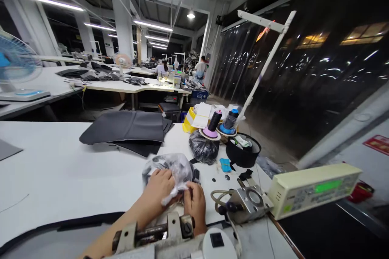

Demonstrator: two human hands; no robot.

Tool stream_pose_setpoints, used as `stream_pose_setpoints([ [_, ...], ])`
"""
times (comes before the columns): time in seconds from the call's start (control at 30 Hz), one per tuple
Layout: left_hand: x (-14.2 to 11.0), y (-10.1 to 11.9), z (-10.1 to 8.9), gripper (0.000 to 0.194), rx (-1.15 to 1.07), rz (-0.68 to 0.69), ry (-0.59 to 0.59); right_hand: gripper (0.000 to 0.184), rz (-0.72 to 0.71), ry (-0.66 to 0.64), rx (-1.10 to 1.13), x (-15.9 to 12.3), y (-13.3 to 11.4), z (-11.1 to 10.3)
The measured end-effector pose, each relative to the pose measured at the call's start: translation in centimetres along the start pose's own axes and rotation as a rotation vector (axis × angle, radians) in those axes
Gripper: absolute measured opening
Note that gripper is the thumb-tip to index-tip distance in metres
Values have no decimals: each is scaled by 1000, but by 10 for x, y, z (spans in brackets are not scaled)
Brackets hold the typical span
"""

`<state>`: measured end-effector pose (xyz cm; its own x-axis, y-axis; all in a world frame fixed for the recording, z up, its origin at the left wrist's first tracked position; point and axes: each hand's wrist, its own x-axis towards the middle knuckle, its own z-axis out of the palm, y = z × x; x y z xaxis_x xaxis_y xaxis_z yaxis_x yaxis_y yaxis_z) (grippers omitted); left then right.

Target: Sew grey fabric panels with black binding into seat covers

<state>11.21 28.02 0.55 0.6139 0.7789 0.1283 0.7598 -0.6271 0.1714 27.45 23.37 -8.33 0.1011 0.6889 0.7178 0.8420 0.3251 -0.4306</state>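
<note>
A clear plastic bag (173, 167) with dark pieces inside lies on the white table (54, 170) in front of me. My left hand (158, 188) is closed on the bag's near side, gripping the crumpled plastic. My right hand (196, 203) pinches the bag's lower edge right beside it, fingers curled. Both hands sit just behind the top of a sewing machine (170, 236) at the bottom of the view.
Dark fabric pieces (127, 129) are stacked further back. A dark plastic bag (203, 147), two thread cones (214, 123), a black bowl (243, 153) and a cream control box (313, 190) stand to the right. A fan (16, 62) is far left. People work at distant tables.
</note>
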Motion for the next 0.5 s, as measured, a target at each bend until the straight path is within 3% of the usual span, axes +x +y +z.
stream_pose_setpoints([
  [0.13,-3,1,1,18,-13,7,17,14,-69,40,-14,0,-8,0],
  [0.33,16,-15,-7,18,-20,-150,164,16,-168,-48,-100,-14,-28,12],
  [0.43,19,-35,-13,23,3,-267,303,13,-112,-116,-173,-10,-27,8],
  [0.5,12,-50,-14,33,-6,-302,327,17,-12,-136,-247,0,-17,-1],
])
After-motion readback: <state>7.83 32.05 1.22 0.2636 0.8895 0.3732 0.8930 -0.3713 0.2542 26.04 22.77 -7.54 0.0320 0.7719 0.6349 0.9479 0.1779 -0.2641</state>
